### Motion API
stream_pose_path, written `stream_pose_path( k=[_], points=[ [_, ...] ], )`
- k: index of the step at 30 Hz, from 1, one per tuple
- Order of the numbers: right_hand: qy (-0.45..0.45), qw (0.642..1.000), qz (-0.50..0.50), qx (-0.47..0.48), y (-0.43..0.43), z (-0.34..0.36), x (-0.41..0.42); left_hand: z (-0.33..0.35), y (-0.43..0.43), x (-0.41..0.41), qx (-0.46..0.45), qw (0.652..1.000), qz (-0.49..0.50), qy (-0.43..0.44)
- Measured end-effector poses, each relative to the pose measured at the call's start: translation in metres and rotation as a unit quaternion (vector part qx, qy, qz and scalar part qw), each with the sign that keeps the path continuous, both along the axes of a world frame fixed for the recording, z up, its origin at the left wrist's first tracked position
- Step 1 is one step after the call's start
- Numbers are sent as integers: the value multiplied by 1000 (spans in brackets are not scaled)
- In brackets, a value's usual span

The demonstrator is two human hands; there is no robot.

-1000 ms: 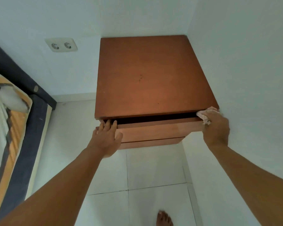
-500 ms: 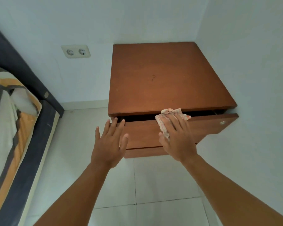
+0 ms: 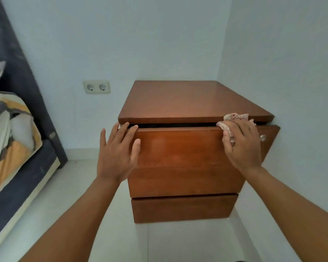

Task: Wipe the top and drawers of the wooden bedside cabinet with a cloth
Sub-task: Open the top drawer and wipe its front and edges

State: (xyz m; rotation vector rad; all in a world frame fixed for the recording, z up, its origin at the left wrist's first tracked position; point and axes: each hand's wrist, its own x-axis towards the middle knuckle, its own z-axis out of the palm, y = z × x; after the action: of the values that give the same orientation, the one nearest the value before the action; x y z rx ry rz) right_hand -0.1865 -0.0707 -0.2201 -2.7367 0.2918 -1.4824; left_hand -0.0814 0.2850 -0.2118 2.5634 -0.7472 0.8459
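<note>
**Cloth pressed to the top drawer's upper right edge**

The wooden bedside cabinet (image 3: 193, 103) stands in the corner of the room, its back and right side close to the pale walls. Its top drawer (image 3: 178, 148) is pulled out a little, leaving a dark gap under the cabinet's top board. The lower drawer (image 3: 184, 208) sits further back than the top one.

The cloth (image 3: 235, 117), pale, patterned and bunched, lies at the upper right of the top drawer's front, over its top edge and just under the top board. The right hand (image 3: 240, 146) covers it: the grip is not closed round it, the fingers lying nearly straight and pressing the cloth against the wood. A small metal knob (image 3: 262, 138) shows just to the right of this hand.

The left hand (image 3: 117, 156) holds nothing. Its grip is loose, fingers straight and spread, the fingertips resting on the upper left corner of the drawer front.

A double wall socket (image 3: 96, 87) sits to the left of the cabinet. Further left is a bed (image 3: 11, 129) with a dark headboard (image 3: 27, 82) and grey, white and yellow bedding. The floor (image 3: 178, 242) is pale tile.
</note>
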Motion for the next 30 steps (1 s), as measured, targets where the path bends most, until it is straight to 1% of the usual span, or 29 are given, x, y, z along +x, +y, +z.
stream_pose_path(
  k=[3,7,11,12,14,16,17,18,20,21,23,26,28,30],
  points=[
    [-9,1000,-4,2,-18,-5,-8,-1,-2,-1,5,1000,15,-15],
    [10,999,-23,46,-58,-4,-25,4,-3,-5,24,999,18,-13],
    [16,999,-7,33,-79,-3,-28,4,-5,-8,14,1000,24,-3],
    [9,999,-6,47,-77,-2,-26,5,-5,-9,15,1000,26,-1],
    [-25,992,-21,122,-61,3,-24,5,-4,-12,21,999,27,9],
    [-78,977,-27,197,-22,12,-22,5,-3,-14,17,999,22,19],
    [-89,974,-4,207,7,14,-19,5,-3,-14,14,999,19,23],
    [-80,976,32,200,41,13,-13,4,-2,-14,13,999,17,27],
    [-25,985,105,138,104,4,4,3,-2,-13,9,999,17,29],
    [17,988,119,102,127,-5,16,3,-2,-12,10,999,17,30],
    [71,993,84,48,159,-18,35,2,-2,-11,6,999,17,32],
    [75,995,47,43,164,-19,41,1,-1,-8,6,1000,16,24],
    [71,996,38,23,145,-20,35,0,0,-7,9,1000,12,20],
    [65,997,17,28,114,-21,26,0,0,-6,6,1000,14,13]
  ],
)
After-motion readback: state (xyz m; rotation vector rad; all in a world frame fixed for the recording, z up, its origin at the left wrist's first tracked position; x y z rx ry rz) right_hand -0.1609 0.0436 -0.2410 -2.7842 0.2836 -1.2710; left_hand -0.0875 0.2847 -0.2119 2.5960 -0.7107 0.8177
